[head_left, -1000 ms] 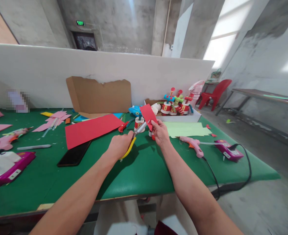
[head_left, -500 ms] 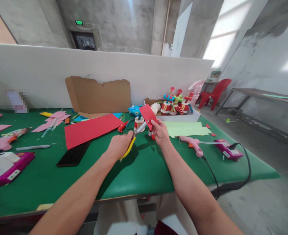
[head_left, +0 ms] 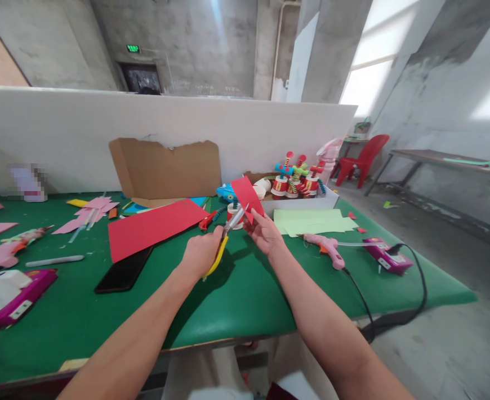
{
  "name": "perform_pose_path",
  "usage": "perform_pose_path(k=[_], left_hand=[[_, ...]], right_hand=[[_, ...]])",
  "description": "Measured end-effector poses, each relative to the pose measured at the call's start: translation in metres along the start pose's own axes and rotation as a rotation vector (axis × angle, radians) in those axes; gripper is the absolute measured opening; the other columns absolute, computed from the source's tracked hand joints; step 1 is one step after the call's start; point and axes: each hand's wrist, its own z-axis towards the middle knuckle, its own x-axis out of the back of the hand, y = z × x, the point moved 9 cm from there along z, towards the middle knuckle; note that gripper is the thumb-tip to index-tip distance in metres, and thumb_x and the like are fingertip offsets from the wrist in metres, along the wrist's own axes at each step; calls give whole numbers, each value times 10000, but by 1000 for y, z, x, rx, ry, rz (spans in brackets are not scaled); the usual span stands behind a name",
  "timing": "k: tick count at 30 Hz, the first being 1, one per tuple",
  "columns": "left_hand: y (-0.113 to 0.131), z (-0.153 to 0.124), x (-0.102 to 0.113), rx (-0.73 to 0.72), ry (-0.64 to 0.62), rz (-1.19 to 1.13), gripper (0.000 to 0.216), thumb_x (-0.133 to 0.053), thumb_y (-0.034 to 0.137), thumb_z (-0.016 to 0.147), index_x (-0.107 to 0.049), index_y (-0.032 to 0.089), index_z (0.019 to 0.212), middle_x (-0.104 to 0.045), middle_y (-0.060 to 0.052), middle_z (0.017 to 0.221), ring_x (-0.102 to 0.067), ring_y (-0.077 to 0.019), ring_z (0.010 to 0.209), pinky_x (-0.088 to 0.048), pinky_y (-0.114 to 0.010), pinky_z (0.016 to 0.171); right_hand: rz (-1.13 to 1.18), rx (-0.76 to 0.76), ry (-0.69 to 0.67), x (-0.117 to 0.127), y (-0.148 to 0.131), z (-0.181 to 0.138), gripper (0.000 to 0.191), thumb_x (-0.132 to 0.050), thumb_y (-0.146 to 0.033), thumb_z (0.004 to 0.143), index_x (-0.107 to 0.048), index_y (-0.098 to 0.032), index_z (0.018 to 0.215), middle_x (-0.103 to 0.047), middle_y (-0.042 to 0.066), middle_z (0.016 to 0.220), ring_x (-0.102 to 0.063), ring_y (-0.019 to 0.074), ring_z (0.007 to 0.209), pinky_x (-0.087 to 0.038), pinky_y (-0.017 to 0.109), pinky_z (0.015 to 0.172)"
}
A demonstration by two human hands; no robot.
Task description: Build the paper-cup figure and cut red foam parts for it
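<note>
My left hand (head_left: 203, 250) is closed around the yellow handles of a pair of scissors (head_left: 233, 221), blades pointing up and to the right. Between the thumb and fingers of my right hand (head_left: 264, 232) is a small strip of red paper (head_left: 245, 193), held up over the table. The blade tips meet the lower part of this strip, close to my right fingertips. Behind the blades stands a red and white paper cup (head_left: 233, 215), partly hidden. A large red paper sheet (head_left: 157, 226) lies to the left, overlapping a black phone (head_left: 124, 273).
At right, a pink glue gun (head_left: 326, 247) lies near a purple power strip (head_left: 389, 256) and pale green paper (head_left: 315, 221). A white box (head_left: 330, 201) holds several cup figures (head_left: 295, 183) at the back. Another glue gun (head_left: 9, 253) and power strip (head_left: 18, 303) are at left.
The red strip and my right hand have shifted slightly left, and the strip is turned a little. My right fingers look more spread. The scissors stay at the strip's lower part.
</note>
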Motion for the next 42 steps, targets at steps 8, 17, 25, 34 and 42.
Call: perform_pose_path(k=[8,17,25,34,42], left_hand=[[2,-1,1,11,8,8,280,-301,242,934,-476,167,1139,-695,-133,894,-708,-279,802,-534,-347,676],[3,-2,1,12,11,0,271,-294,251,941,-469,174,1133,-682,-133,947,-701,-279,803,-530,-354,660],[1,-1,1,39,6,-1,269,-279,267,955,-472,177,1118,-669,-131,994,-696,-259,827,-526,-331,669],[5,-2,1,3,1,13,289,-282,278,949,-476,174,1136,-670,-130,962,-689,-261,835,-520,-330,656],[1,-1,-1,9,18,-7,309,-272,314,957,-481,177,1138,-676,-131,939,-691,-245,810,-518,-314,650]], right_hand=[[43,92,-48,-6,-11,-3,183,-785,-221,676,-642,-212,791,-721,-31,689,-629,92,550,-567,222,609],[-14,188,-9,-5,-22,-3,219,-803,-209,634,-649,-205,790,-733,-27,740,-644,92,596,-537,194,569],[11,216,17,3,-27,0,240,-811,-220,608,-639,-210,775,-730,-28,740,-636,97,576,-537,203,541],[77,102,16,2,-17,-1,171,-782,-180,642,-648,-200,747,-719,-32,682,-623,86,541,-538,192,542],[-75,204,69,4,-21,-1,260,-831,-228,569,-641,-199,744,-724,-35,703,-585,72,493,-500,168,463]])
